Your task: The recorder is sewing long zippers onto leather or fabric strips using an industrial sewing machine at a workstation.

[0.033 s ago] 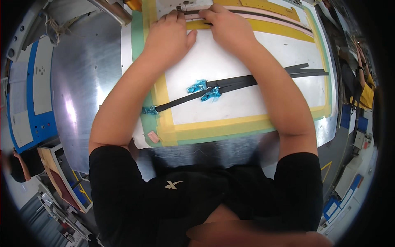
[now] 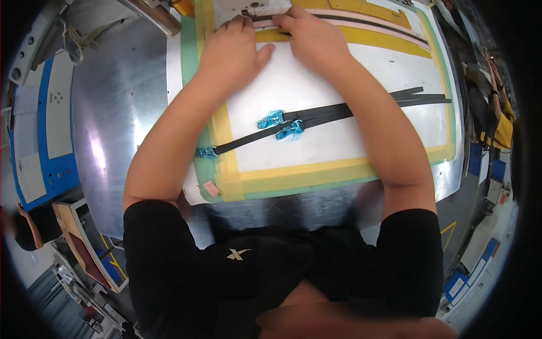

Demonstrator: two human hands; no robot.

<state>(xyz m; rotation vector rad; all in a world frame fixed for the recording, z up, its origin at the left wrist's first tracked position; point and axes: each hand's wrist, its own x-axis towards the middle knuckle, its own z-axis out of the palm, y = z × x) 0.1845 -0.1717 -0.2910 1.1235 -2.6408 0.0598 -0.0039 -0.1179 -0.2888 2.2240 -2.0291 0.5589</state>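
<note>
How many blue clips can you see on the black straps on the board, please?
3: two close together mid-board, blue clip and blue clip, and a third at the board's left edge. The forearms may hide others.

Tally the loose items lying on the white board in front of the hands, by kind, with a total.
Black strips lying across the board: 3
Blue clips: 3, at and
Small pink piece at the board's near left corner: 1
Total: 7
The left hand and right hand press on a separate pink and black strip at the far edge, not counted.
</note>
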